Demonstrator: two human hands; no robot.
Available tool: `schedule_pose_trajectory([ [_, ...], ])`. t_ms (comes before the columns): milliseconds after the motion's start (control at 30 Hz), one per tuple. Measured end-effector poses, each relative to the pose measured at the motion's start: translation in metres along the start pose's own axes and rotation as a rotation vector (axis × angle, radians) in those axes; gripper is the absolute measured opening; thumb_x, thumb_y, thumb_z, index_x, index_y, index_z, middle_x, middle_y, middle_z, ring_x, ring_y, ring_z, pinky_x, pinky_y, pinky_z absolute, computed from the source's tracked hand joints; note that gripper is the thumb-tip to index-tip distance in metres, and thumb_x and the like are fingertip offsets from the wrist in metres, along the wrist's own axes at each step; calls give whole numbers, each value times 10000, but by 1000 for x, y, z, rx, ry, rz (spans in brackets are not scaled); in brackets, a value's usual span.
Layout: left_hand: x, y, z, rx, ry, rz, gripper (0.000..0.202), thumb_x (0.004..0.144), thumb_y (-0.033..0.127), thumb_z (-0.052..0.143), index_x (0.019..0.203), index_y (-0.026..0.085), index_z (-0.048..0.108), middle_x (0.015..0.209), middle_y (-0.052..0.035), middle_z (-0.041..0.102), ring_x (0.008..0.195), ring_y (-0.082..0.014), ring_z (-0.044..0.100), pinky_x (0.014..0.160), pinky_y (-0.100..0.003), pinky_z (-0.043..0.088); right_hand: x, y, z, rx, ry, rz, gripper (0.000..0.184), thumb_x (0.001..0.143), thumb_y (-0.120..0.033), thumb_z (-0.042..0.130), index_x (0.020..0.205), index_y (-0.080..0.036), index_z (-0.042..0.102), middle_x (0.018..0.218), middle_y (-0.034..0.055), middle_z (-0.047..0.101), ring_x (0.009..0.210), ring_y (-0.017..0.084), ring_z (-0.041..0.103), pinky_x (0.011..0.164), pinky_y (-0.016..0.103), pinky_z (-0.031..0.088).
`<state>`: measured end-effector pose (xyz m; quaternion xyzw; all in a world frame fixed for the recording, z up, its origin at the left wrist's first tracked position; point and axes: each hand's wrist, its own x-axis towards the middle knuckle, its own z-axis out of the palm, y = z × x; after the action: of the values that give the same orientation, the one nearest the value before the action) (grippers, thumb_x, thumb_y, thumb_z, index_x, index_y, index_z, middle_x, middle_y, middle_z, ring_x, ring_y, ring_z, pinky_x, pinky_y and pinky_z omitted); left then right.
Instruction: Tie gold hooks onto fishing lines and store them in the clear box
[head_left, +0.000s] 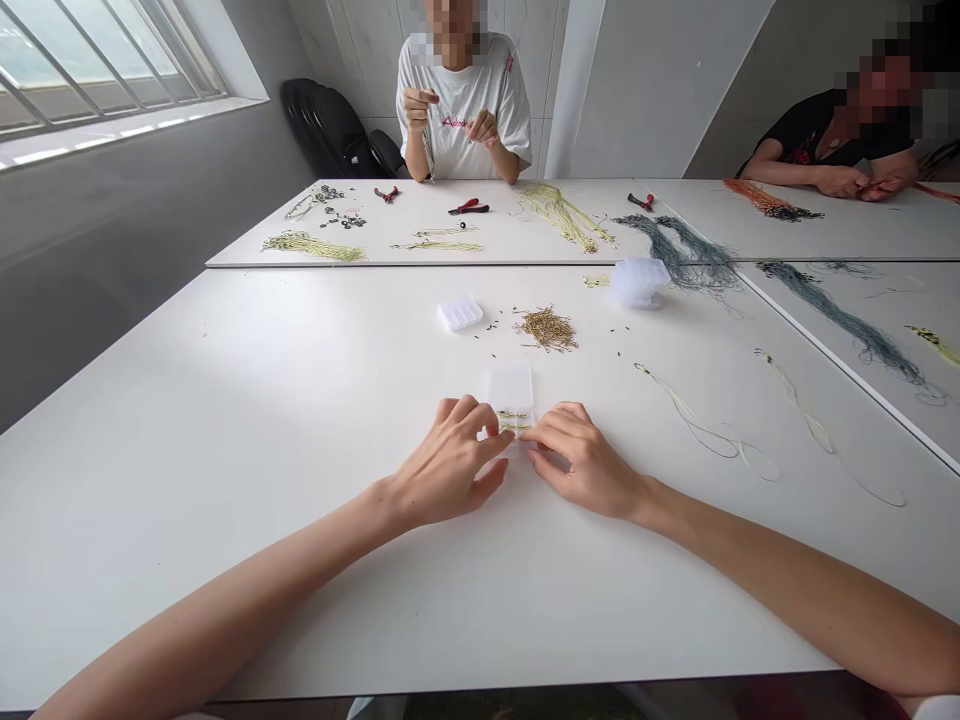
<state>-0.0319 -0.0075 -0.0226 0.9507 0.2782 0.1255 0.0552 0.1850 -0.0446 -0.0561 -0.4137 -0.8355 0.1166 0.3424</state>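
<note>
A small clear plastic compartment box point(511, 392) lies open on the white table point(225, 520), with short gold-coloured pieces in its lower half. My left hand point(450, 465) grips its left side, and my right hand point(585, 462) presses in from the right. The fingers partly hide the lower part of the box. Beyond them is a loose pile of small brass hooks point(547, 329), with a few dark specks scattered around it. A closed clear box point(460, 313) sits to the pile's left.
A larger clear plastic case point(639, 283) and pale fishing line point(705, 432) lie to the right. On the farther table are red-handled pliers point(469, 207) and bundled grey-green line point(679, 255). A co-worker point(461, 110) sits opposite, another point(829, 145) at right.
</note>
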Motion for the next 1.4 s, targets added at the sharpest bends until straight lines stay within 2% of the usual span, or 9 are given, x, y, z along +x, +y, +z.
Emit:
schedule_pose_trajectory([
  [300,1,2,7,-9,37,43,245,953,231,461,1089,200,663,991,-101,573,891,-213,452,852,-411,370,1,1,3,-26,-22,-23,191,880,-86,478,891,-205,627,734,29,582,721,186,532,873,387,408],
  [533,-3,3,11,5,86,32,251,947,221,467,1120,186,645,983,-102,573,900,-217,460,837,-403,375,4,-1,1,23,-36,9,176,890,-120,515,991,-193,639,756,10,621,703,154,571,949,400,369],
  [633,-5,2,14,-11,131,13,281,937,216,484,1189,196,606,1004,-102,576,908,-220,459,832,-404,376,13,21,-21,-3,73,70,120,869,-172,582,961,-195,655,745,4,658,690,156,599,943,410,371],
  [700,-5,0,14,-34,166,-3,287,932,209,494,1201,210,595,1007,-96,578,904,-215,458,834,-405,375,19,48,-47,-97,144,207,67,836,-187,603,821,-193,668,762,20,683,688,168,606,901,397,398],
  [800,-5,-2,14,-74,211,-18,278,931,193,498,1189,231,597,985,-82,583,876,-200,459,819,-392,377,23,92,-93,-238,98,633,58,758,-207,629,736,-198,682,799,45,704,741,188,613,767,327,439],
  [900,-3,-5,15,-112,259,-18,262,926,172,503,1156,237,610,964,-72,587,856,-187,466,806,-381,378,17,122,-124,-265,6,773,96,657,-241,715,603,-173,673,668,82,682,697,225,595,697,360,412],
  [967,-3,-7,17,-137,290,-20,255,921,162,510,1139,239,618,955,-67,590,851,-180,473,803,-377,380,12,131,-130,-233,-55,798,97,639,-244,728,607,-161,688,693,104,698,720,226,600,682,353,402],
  [1067,-2,-9,20,-175,310,-26,268,915,152,518,1144,248,620,951,-62,595,850,-176,487,803,-375,386,8,136,-127,-178,-112,800,82,678,-220,682,648,-148,706,757,122,718,767,214,613,694,336,406],
  [1400,-2,-8,19,-213,317,-23,273,917,141,512,1136,252,630,957,-61,600,870,-174,516,817,-379,395,7,148,-127,-43,-153,797,107,701,-270,656,685,-176,704,743,63,713,753,218,632,683,309,455],
])
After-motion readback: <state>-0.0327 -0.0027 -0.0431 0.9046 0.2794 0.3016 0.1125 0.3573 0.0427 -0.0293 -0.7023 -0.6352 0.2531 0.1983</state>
